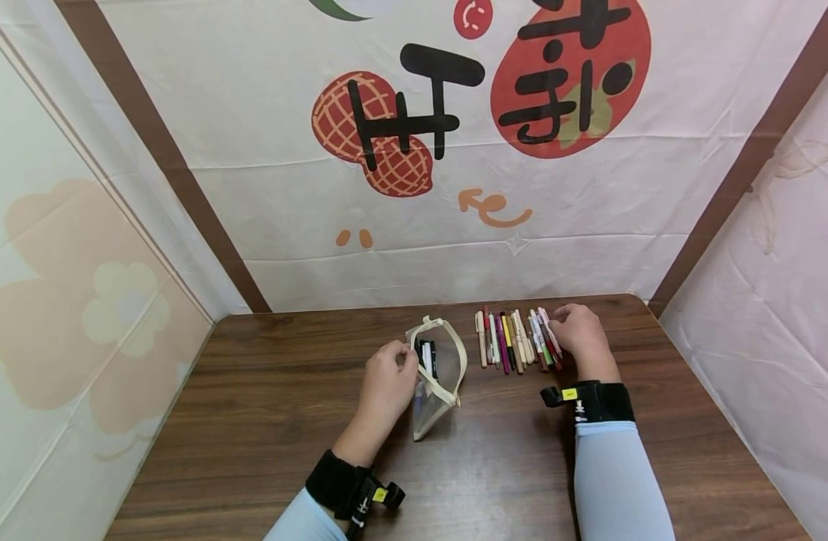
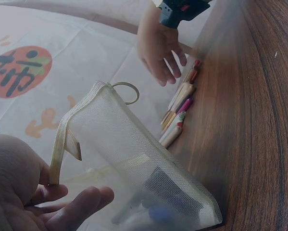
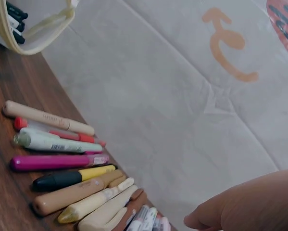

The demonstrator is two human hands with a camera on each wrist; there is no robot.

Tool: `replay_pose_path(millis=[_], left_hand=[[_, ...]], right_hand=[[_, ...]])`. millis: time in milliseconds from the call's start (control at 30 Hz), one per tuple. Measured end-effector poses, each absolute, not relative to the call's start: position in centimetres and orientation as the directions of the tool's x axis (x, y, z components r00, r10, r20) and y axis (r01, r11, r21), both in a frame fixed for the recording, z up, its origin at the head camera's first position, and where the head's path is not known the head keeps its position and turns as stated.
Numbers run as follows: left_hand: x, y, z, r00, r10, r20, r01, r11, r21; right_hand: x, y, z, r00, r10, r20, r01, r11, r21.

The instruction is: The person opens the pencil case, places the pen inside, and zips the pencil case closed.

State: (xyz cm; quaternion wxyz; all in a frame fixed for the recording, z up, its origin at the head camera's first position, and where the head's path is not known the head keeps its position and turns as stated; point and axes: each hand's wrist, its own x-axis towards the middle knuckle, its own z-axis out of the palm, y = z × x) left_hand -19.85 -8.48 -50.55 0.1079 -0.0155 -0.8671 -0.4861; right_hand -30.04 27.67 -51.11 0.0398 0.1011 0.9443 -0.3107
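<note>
My left hand (image 1: 388, 379) pinches the cream rim of a see-through mesh pencil pouch (image 1: 433, 421), which stands with its mouth open. Inside it, black and white pens (image 1: 427, 359) show, and something blue shows through the mesh in the left wrist view. To the right of the pouch lies a row of several pens (image 1: 505, 342) in beige, red, purple, yellow and white. At the right end of this row is my right hand (image 1: 579, 334), fingertips close beside the last pens. The left wrist view shows that hand (image 2: 158, 50) with loosely extended fingers, no pen visible in them.
The brown wooden table (image 1: 265, 421) ends at a printed white cloth (image 1: 563, 255) just behind the pens. More cloth panels stand at the left (image 1: 62, 300) and right (image 1: 759, 300). A metal ring (image 2: 134, 91) hangs at the pouch's corner.
</note>
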Motion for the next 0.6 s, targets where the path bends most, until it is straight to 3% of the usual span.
replay_pose_path(millis=[600], left_hand=[[-19.8, -8.5, -50.5, -0.966, -0.082, 0.244, 0.157, 0.562, 0.812]], right_hand=[[-30.3, 28.3, -52.5, -0.97, 0.135, -0.2, 0.225, 0.811, -0.541]])
